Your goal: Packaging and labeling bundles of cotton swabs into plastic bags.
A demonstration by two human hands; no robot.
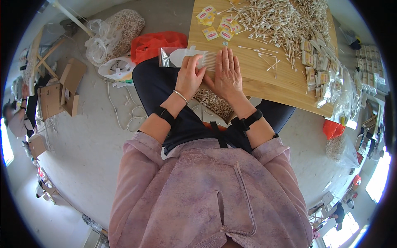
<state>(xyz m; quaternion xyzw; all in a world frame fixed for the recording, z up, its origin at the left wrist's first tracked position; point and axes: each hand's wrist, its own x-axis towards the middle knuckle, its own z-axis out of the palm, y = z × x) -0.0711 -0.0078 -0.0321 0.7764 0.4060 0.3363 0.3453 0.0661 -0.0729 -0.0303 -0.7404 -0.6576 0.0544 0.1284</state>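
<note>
A row of cotton swabs lies side by side at the table's near left edge, between my two hands. My left hand is closed, fingers curled and thumb bent in, at the mouth of a clear plastic bag. Inside the bag shows a white card with a rounded end; the bag sticks out past the table edge over my leg. Flat on the table, my right hand has its fingers straight and rests against the right end of the swab row. What lies under its palm is hidden.
A big heap of loose swabs covers the far table. Yellow-and-white labels lie beyond my hands. Filled packs pile up at the right edge. Below the table sits a box of swabs; red bag at left.
</note>
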